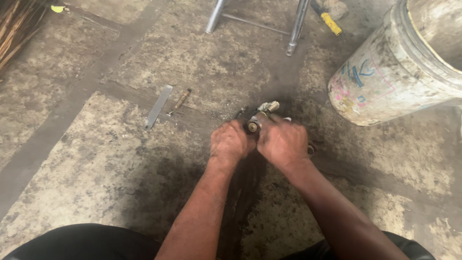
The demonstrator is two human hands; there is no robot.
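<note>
- The left hand is curled into a fist around the near end of a small metal fitting, knuckles up, low over the floor.
- The right hand is closed too, pressed close against the left, its fingers wrapped over the same fitting from the other side (its outline is a little blurred).
- The metal fitting sticks out between the two hands and away from the person: a dark round end just beside the left knuckles, and a paler, brass-coloured tip further out. How much of it lies under the palms cannot be told.
- Both forearms run up from the bottom edge, with dark trouser knees on either side.
- Under the hands is a rough concrete floor, stained dark with oil right around the work.
- To the left of the hands, well apart, a flat grey metal strip lies on the floor, and just beside it a short rusty bolt-like piece.
- To the right stands a dirty white plastic bucket, tilted in the view, with faded coloured print on its side.
- Further off, at the top, two shiny metal legs rise from the floor, and near them a tool with a yellow handle.
- Dry brown fibres fill the top left corner.
</note>
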